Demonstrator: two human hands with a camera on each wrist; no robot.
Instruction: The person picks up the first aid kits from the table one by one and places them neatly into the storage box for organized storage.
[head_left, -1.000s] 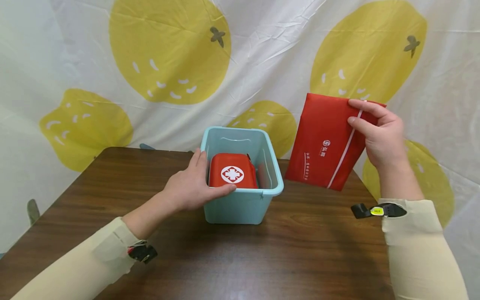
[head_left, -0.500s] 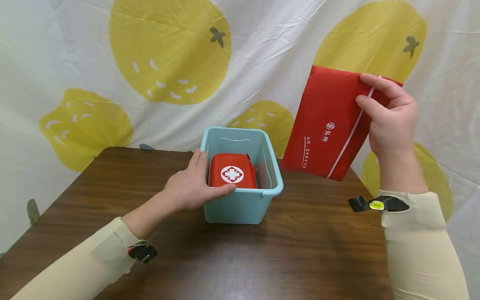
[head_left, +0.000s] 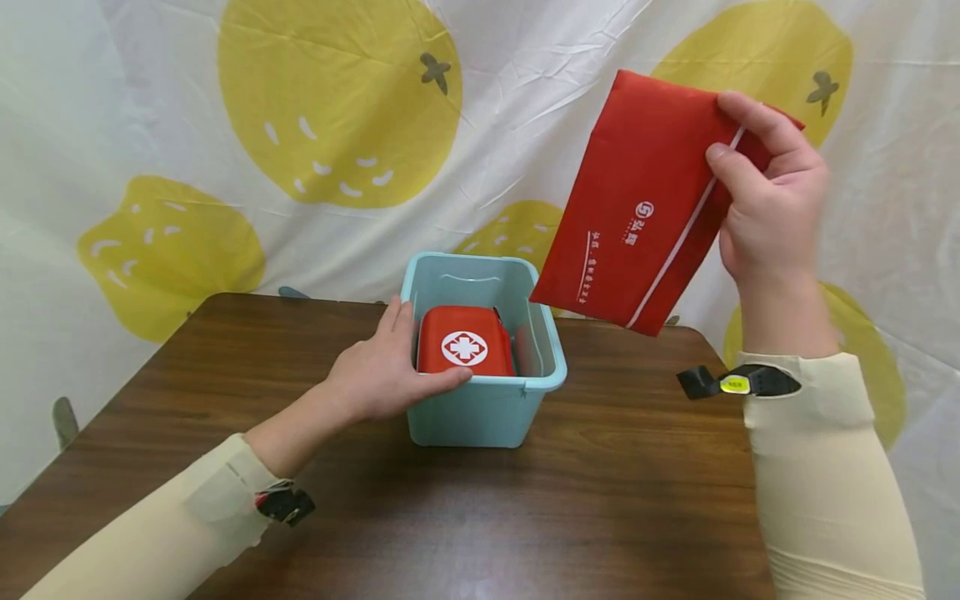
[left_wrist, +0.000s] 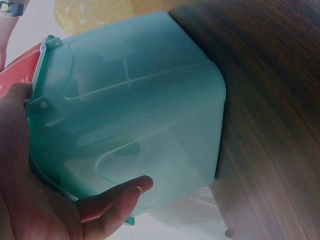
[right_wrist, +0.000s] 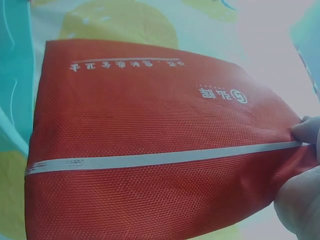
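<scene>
My right hand pinches a flat red fabric pouch by its upper right end, thumb in front. White lettering and a pale stripe cross the pouch; it hangs tilted, its lower left corner overlapping the bin's right rim in the head view. In the right wrist view the pouch fills most of the frame. A light blue plastic bin stands on the table. Inside it sits a red first-aid case with a white cross. My left hand rests spread on the bin's near left corner, thumb along the front rim.
The brown wooden table reaches back to a white curtain printed with large yellow lemons. The curtain hangs close behind the bin. Black straps are worn on both cream sleeves.
The right hand has lifted the red pouch upward, first a little to the right, then back to the left toward the bin. The left hand, bin and first-aid case have stayed put.
</scene>
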